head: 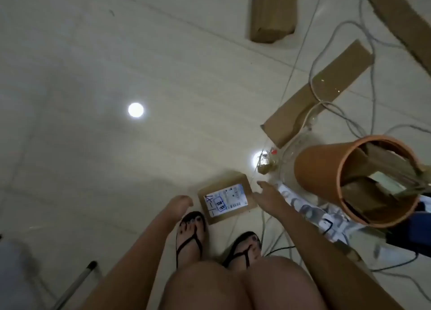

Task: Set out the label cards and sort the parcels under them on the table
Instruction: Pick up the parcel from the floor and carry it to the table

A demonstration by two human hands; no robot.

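Reaching for parcel (227,198) on floor
Right hand (268,199) open, left hand (180,203) curled, both empty; light, stiff cardboard, taking by side edges

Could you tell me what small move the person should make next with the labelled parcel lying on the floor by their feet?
Probably close both hands on the parcel and lift it. It lies flat on the floor, label up, just ahead of the sandals. The left hand is at its left edge and the open right hand at its right edge, neither gripping it yet.
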